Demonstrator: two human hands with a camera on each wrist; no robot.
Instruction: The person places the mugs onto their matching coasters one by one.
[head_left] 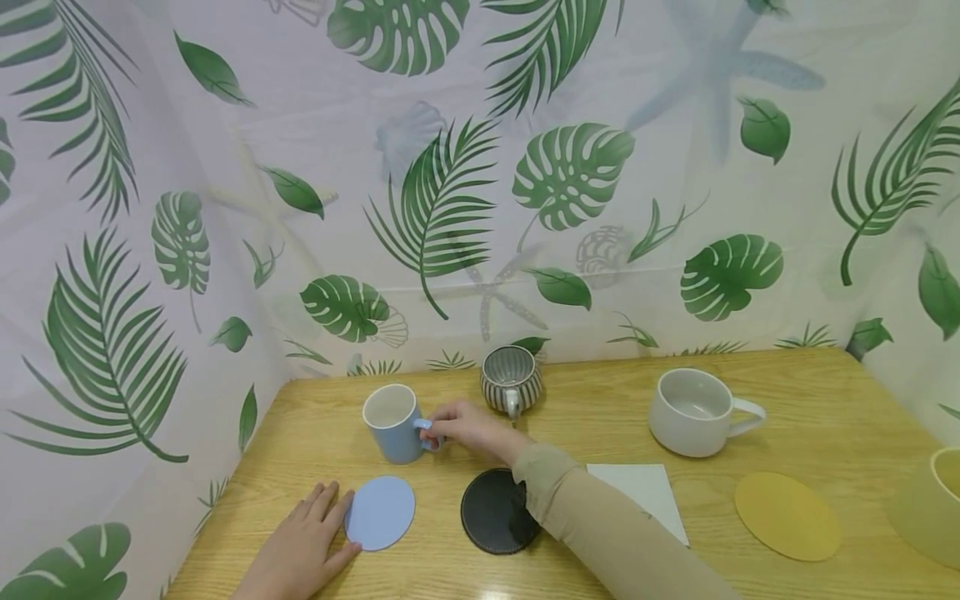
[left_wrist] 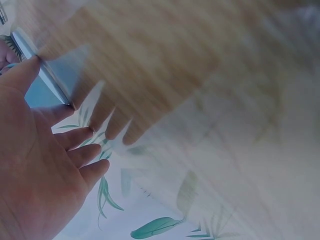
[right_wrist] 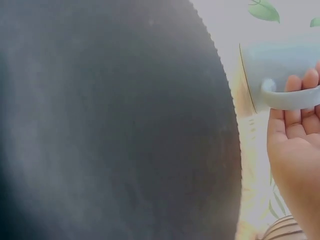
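Observation:
The blue mug (head_left: 397, 435) stands at the left back of the table, its handle pointing right. My right hand (head_left: 472, 427) grips that handle with curled fingers; in the right wrist view the fingers (right_wrist: 294, 120) pass through the handle of the mug (right_wrist: 280, 60). In front of the mug lies a round blue coaster (head_left: 380, 512). The left hand (head_left: 303, 546) rests on the table beside it, fingers spread and fairly straight, touching the coaster's left edge. In the left wrist view the thumb and index fingertip of the left hand (left_wrist: 45, 160) meet the coaster's edge.
A striped cup (head_left: 512, 382) stands behind my right hand. A black round coaster (head_left: 491, 512) lies partly under the right sleeve, with a white square coaster (head_left: 645, 492) beyond it. Farther right are a white mug (head_left: 690, 417), a yellow coaster (head_left: 787, 517) and a yellow mug (head_left: 930, 508).

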